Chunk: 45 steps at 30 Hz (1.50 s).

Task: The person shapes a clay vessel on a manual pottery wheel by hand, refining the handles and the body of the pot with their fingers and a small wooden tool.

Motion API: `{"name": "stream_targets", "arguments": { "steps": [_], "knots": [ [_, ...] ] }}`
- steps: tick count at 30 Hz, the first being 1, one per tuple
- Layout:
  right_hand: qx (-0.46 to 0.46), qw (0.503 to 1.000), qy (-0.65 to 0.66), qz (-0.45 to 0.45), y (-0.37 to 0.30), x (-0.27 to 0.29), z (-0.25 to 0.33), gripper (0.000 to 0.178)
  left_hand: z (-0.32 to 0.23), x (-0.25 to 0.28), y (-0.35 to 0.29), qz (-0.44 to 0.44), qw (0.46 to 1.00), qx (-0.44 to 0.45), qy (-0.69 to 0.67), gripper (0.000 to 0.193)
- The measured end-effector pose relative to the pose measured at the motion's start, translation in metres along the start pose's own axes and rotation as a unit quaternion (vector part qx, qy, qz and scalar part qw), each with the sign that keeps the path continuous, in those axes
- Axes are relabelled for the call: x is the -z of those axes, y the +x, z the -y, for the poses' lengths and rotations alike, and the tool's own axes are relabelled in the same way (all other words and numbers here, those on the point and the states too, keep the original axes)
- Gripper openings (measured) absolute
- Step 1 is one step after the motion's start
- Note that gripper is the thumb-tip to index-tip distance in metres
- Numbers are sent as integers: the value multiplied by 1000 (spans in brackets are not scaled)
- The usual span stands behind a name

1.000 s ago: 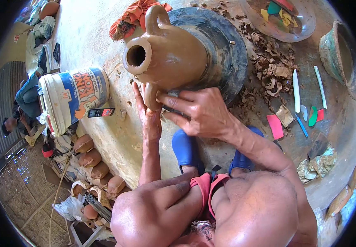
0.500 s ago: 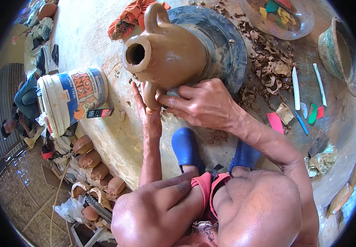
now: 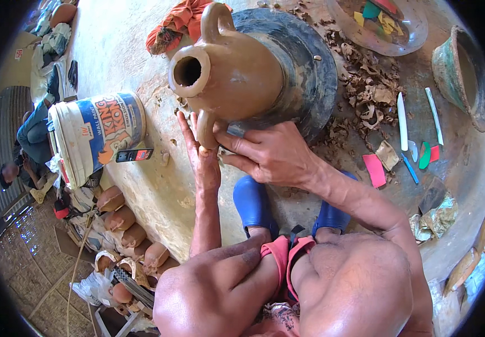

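A brown wet-looking clay jug (image 3: 242,70) lies tipped on a dark round wheel (image 3: 315,73), its round mouth facing left. One looped handle (image 3: 211,25) rises from its far side. A second clay handle (image 3: 205,132) is on the near side, between my hands. My left hand (image 3: 202,163) cups this near handle from below and left, two fingers stretched up beside it and the thumb at its lower end. My right hand (image 3: 270,151) comes from the right with bent fingers, the index fingertip pressed against the handle close to the jug's body.
A paint bucket (image 3: 79,137) with a phone (image 3: 134,155) against it stands left. Orange cloth (image 3: 181,25) lies beyond the jug. Clay shavings (image 3: 374,84), a white stick tool (image 3: 402,121), coloured scrapers (image 3: 374,170) and a basin (image 3: 456,73) are at right. Finished pots (image 3: 122,218) sit lower left.
My right hand has dropped slightly toward me, its knuckles lower and its thumb further from the index finger. My left hand keeps its place at the handle.
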State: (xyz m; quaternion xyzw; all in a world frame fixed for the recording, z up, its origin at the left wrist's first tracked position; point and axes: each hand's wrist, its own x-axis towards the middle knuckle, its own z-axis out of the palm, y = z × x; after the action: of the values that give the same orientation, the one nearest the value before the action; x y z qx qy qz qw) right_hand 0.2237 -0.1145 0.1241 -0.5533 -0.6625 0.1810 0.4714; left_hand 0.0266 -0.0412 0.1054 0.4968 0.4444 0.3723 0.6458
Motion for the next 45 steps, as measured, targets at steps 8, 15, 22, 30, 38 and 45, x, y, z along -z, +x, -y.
{"name": "stream_targets", "arguments": {
  "steps": [8, 15, 22, 30, 38, 45],
  "knots": [
    [-32, 998, -27, 44, -13, 1, -7, 51, 1, -2, 0, -10, 1000, 4, 0, 150],
    [9, 999, -23, 30, -2, 6, -14, 56, -1, -3, -2, -9, 1000, 4, 9, 150],
    [-73, 988, 91, 98, -17, 5, -18, 56, -1, -7, -5, -23, 999, 14, 17, 153],
    [-18, 1000, 3, 5, -12, -8, -12, 56, -2, -6, -4, -17, 1000, 14, 6, 152],
    [28, 990, -134, 25, -19, 11, -26, 60, -1, -6, -9, -8, 1000, 6, 24, 133],
    [44, 960, -218, 169, 17, 35, -14, 64, -2, -7, -14, -6, 999, -4, 52, 130]
  ]
}}
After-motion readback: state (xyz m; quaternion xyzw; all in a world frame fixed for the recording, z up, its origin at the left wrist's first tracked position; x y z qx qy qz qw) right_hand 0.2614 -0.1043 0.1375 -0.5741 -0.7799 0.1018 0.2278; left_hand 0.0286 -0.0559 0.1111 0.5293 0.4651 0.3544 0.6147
